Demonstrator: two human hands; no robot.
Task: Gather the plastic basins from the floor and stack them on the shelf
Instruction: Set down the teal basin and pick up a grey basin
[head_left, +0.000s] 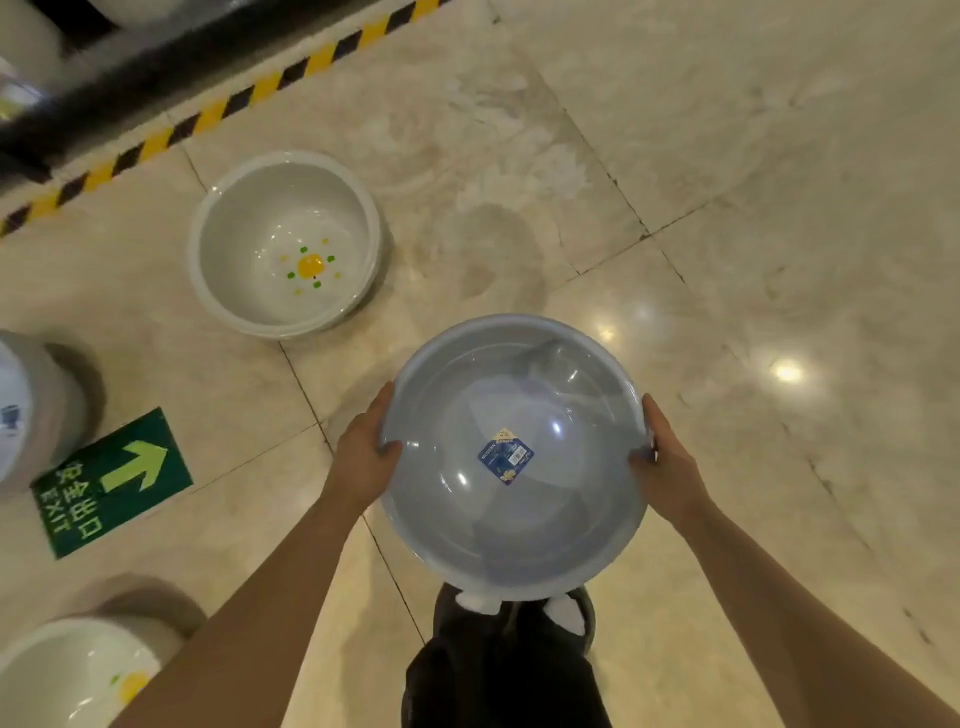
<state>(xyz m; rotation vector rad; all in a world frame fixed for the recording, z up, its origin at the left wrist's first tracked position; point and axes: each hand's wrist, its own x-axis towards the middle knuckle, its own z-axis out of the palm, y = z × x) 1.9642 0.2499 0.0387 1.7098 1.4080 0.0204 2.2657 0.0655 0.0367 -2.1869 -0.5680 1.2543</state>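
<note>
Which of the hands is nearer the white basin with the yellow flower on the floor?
Left. The left hand grips the blue basin's side nearest the white basin; the right hand grips the far side.

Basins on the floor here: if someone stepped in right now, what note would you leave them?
Left hand and right hand grip opposite rims of the blue-grey basin, held above the floor.
White basin with yellow flower sits on the floor ahead-left; another white basin at lower left.
Shelf not in view.
Left: shelve this one, then collect the others.
</note>
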